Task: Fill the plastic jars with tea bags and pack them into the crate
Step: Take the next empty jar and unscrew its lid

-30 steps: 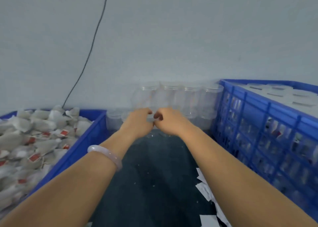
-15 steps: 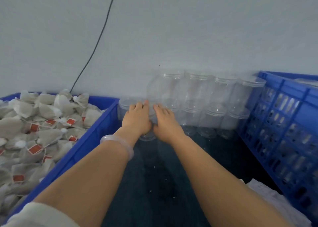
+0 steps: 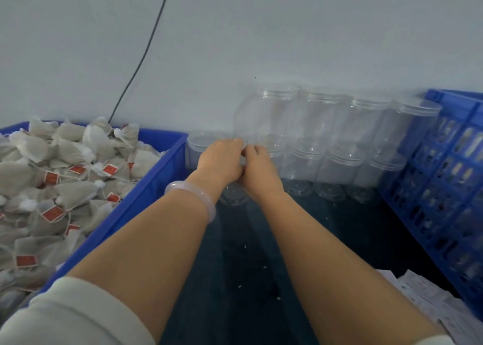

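While paper slips lie nearest at 5 o'clock on the dark counter, tea bags heap up in the blue bin at 9. Dead centre, left grip and right grip meet, fingers curled around one plastic jar. Beyond at 1 o'clock stand the stacked jars, and the crate sits at 3.
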A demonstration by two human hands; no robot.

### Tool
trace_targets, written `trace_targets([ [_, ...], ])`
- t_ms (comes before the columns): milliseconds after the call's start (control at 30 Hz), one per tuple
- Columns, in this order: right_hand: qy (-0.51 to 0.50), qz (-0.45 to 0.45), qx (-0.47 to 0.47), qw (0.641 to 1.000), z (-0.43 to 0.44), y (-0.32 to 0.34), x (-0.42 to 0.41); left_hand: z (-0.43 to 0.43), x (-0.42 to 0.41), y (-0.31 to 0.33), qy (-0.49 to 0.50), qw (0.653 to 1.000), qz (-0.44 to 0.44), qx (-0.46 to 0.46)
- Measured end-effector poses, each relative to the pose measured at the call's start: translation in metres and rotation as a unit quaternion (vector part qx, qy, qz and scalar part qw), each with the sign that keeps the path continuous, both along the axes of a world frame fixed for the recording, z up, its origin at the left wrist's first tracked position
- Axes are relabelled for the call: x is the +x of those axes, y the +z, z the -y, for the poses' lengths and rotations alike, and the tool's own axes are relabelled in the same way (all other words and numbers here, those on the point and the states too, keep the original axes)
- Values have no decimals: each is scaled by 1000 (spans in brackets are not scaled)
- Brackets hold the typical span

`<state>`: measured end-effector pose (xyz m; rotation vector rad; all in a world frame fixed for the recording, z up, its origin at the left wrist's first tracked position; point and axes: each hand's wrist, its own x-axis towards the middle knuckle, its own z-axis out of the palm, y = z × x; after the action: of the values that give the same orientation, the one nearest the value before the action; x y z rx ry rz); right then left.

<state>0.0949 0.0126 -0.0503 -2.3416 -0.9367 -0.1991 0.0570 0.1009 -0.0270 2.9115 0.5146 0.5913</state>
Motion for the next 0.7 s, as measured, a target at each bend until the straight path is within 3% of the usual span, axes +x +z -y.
trace_targets([
  [167, -2, 6, -45, 999, -3, 3, 3, 1, 2, 3, -5, 998, -56, -6],
  [267, 4, 25, -52, 998, 7, -1, 8, 2, 6, 12, -3, 996, -70, -63],
  [367, -43, 40, 44, 997, 20, 0, 16, -2, 13, 27, 16, 982, 5, -188],
  [500, -87, 4, 176, 981, 26, 16, 30, 2, 36, 42, -21, 931, 127, -341],
  [633, -68, -27, 188, 979, 31, 23, 40, 15, 62, 45, -52, 878, 167, -446],
  [700, -48, -42, 181, 981, 34, 24, 43, 21, 70, 43, -55, 871, 181, -454],
])
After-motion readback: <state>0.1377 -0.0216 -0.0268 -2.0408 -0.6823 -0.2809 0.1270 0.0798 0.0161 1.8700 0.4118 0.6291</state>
